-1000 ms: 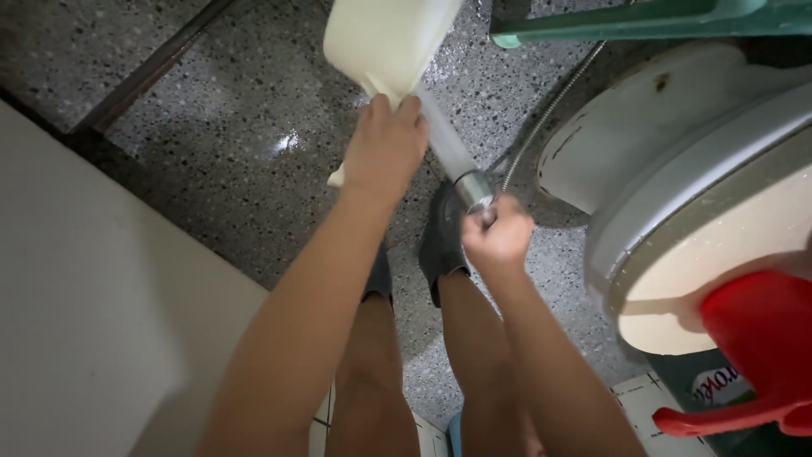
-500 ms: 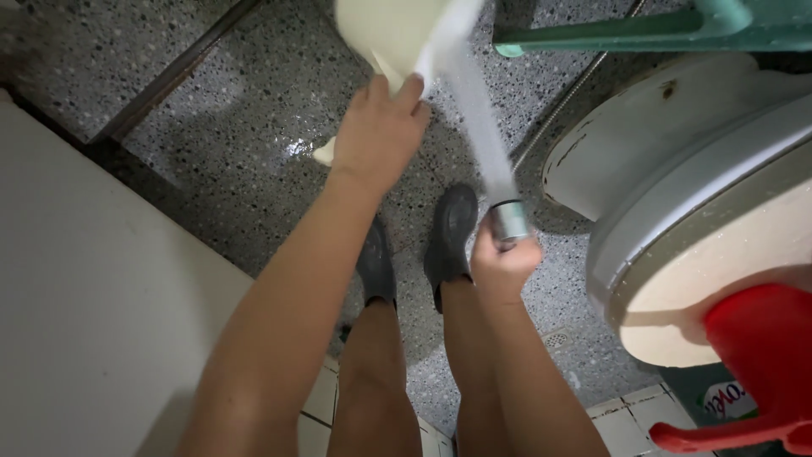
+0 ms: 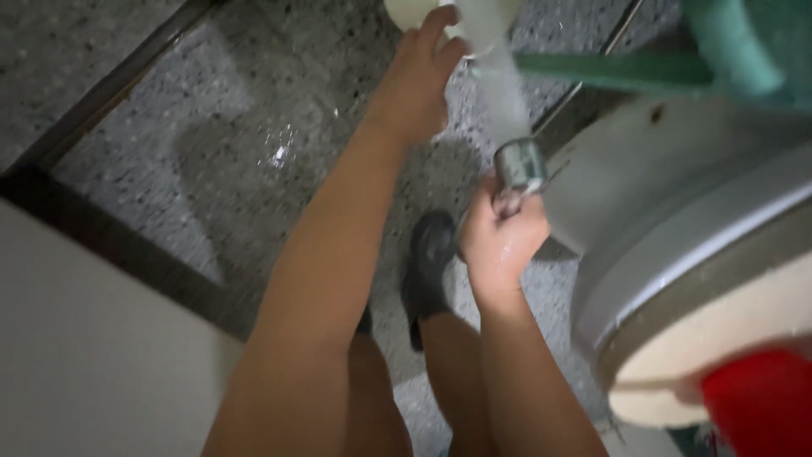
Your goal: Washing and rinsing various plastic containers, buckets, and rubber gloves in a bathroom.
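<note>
Two hands busy in the upper middle of frame. My left hand (image 3: 419,80) grips a cream plastic dipper (image 3: 423,13) by its handle, the dipper cut off by the top edge. My right hand (image 3: 499,233) is clenched round a shiny metal spray nozzle (image 3: 520,165), wet, shooting a pale stream of water (image 3: 499,85) up at the dipper. Speckled grey terrazzo floor (image 3: 254,135), glossy with wet spots. Round white tub (image 3: 677,220) at right, smooth plastic, with a cream inside. Blurred red plastic thing (image 3: 757,406) at lower right. Green plastic bar (image 3: 609,72) at upper right. Dark rubber boot (image 3: 427,271) at centre. Flat pale panel (image 3: 93,364) at lower left.
</note>
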